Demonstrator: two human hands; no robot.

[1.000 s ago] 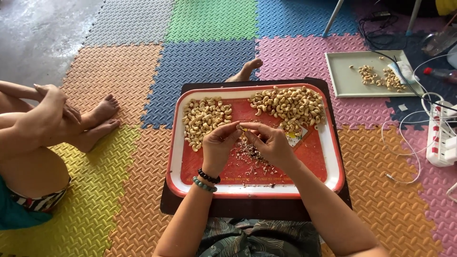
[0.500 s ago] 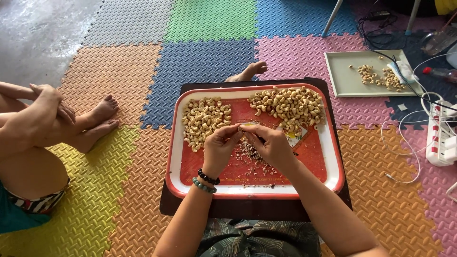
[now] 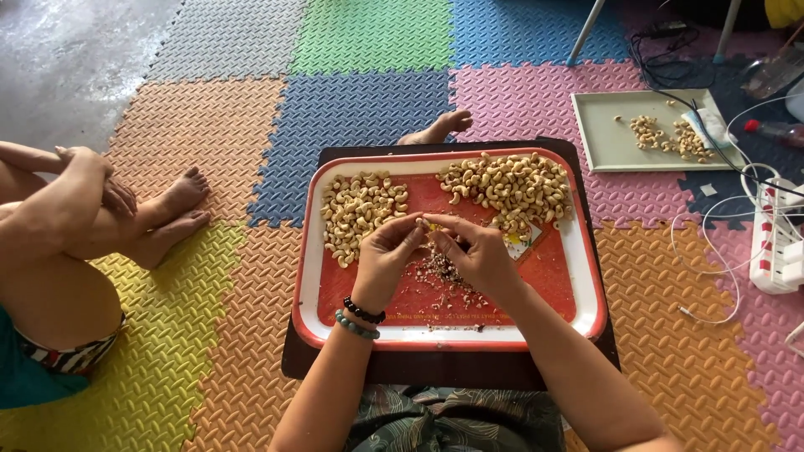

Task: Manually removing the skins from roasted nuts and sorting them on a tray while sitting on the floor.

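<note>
A red tray with a white rim (image 3: pixel 314 276) rests on a dark board in front of me. A pile of cashew nuts (image 3: pixel 362 208) lies at its left and a bigger pile (image 3: pixel 511 186) at its back right. Brown skin scraps (image 3: pixel 442 272) are scattered in the middle. My left hand (image 3: pixel 383 255) and my right hand (image 3: pixel 474 251) meet over the scraps, fingertips pinched together on one small cashew nut (image 3: pixel 421 223). Whether a tool is in my right hand I cannot tell.
Another person sits at the left, hands on knees, bare feet (image 3: pixel 176 209) on the coloured foam mat. A grey tray (image 3: pixel 611 142) with a few nuts lies at the back right. A white power strip (image 3: pixel 775 243) and cables lie at the right.
My fingertips have shifted slightly on the nut, staying over the scraps. The person at the left has moved their hands a little.
</note>
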